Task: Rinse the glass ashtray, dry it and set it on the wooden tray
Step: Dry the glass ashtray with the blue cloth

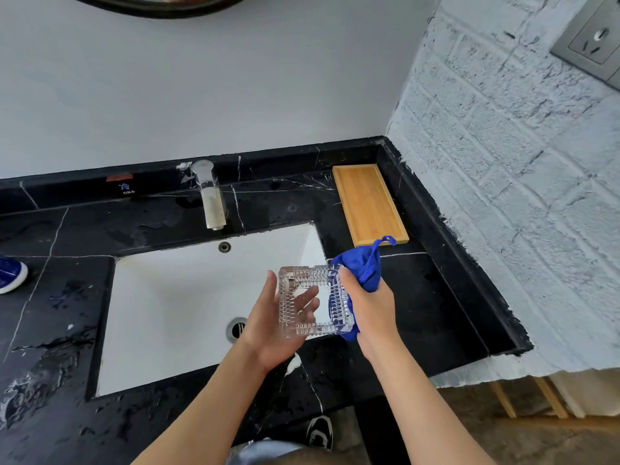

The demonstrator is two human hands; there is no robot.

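The square cut-glass ashtray [315,302] is held above the right side of the white sink [174,297]. My left hand [278,327] cups it from below and the left, fingers showing through the glass. My right hand [370,305] grips a blue cloth [364,266] pressed against the ashtray's right side, part of the cloth wrapping under that edge. The wooden tray [369,204] lies bare on the black counter at the back right, just beyond the cloth.
A faucet [211,196] stands behind the sink with no water running. The black marble counter [60,297] is wet on the left. A white brick wall [503,162] bounds the counter on the right. A blue object [10,275] sits at the left edge.
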